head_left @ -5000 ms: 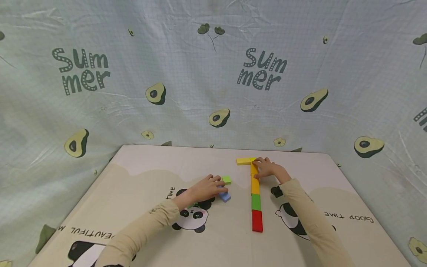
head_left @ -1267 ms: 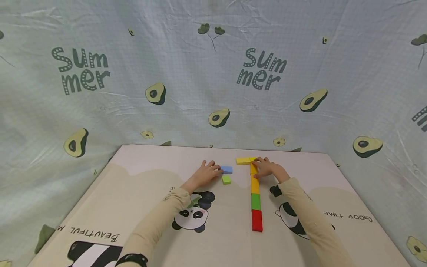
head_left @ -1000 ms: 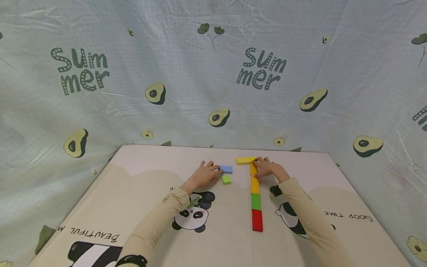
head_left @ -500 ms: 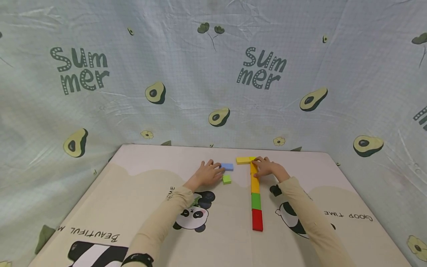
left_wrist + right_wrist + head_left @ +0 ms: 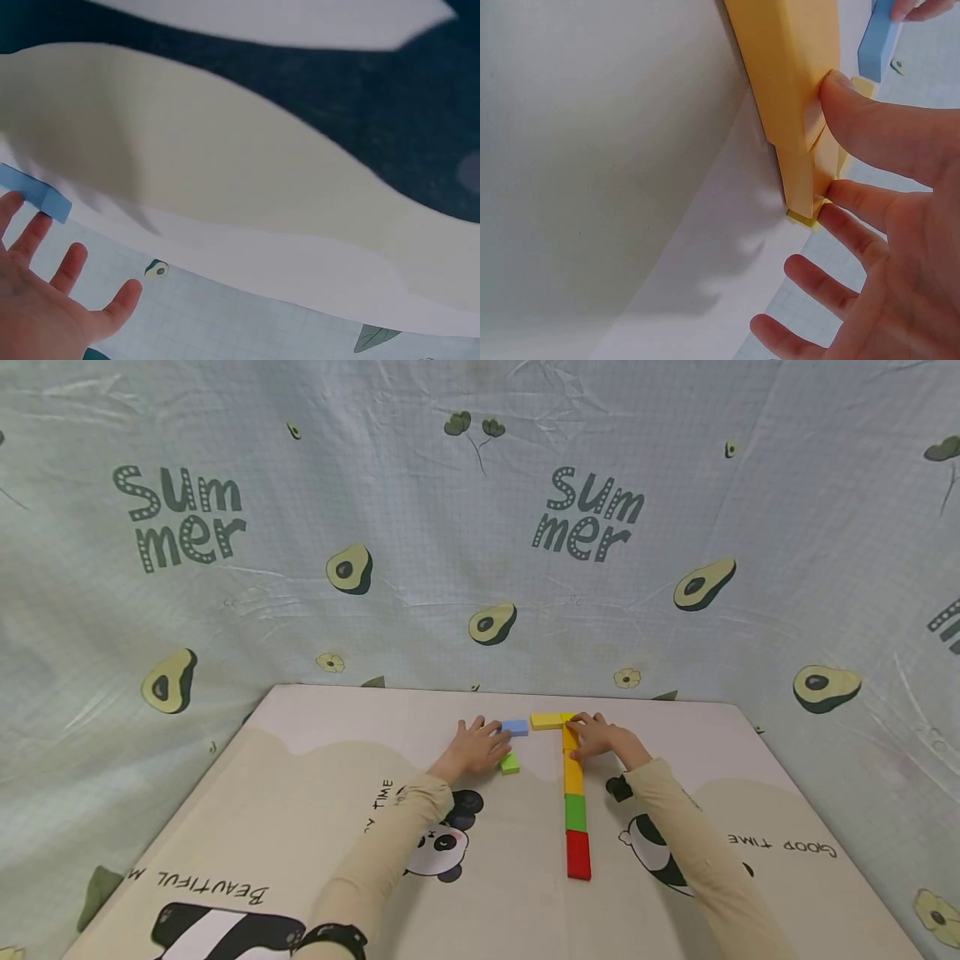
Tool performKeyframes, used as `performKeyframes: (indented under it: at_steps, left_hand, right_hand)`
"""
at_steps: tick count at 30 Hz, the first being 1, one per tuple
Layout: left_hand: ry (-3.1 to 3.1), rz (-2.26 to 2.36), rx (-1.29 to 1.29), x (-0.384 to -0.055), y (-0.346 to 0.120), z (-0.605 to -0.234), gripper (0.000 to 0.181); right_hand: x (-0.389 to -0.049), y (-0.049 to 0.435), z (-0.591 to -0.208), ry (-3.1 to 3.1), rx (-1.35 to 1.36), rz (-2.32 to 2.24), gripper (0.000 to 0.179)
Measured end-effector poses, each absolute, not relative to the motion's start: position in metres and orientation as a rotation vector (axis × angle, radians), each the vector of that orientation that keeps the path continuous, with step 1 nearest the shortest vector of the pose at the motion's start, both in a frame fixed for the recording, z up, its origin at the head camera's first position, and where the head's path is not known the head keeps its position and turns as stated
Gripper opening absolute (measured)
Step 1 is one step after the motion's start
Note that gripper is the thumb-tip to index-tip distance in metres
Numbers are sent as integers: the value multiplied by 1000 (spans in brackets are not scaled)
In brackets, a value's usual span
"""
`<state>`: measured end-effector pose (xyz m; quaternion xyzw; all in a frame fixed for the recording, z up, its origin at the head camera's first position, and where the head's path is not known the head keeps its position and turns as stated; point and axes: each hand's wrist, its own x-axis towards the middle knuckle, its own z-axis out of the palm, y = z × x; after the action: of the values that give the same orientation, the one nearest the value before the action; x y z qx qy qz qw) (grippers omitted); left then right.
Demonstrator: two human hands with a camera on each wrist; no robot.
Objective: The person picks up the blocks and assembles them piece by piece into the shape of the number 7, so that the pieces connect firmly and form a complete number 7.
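Observation:
Toward the far side of the table, my left hand pinches a blue block at its left end. In the left wrist view, fingertips lie along the blue block; the thumb is out of sight there. To the right, my right hand rests its thumb and first fingers along the right side of an orange block, the other fingers spread loosely. That block belongs to a straight row of orange, green and red blocks. A yellow block extends left from its far end.
A small light green block lies beside my left hand, partly covered by it. The table has a cloth with printed pandas, and a hanging avocado-print curtain stands behind its far edge.
The blue block has gone from below the light green block to above it, turned sideways, then slid right toward the yellow block with my left hand. My right hand has stayed still.

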<state>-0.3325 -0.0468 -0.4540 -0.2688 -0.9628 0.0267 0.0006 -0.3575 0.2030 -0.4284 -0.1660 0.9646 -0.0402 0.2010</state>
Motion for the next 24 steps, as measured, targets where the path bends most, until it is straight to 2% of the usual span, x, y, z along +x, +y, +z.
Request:
performKeyframes:
  at_steps: [24]
  left_hand:
    - [-3033,86,-805,-338,-37,-452,44]
  right_hand:
    - [-358,204,-428,2690,-482,-108,68]
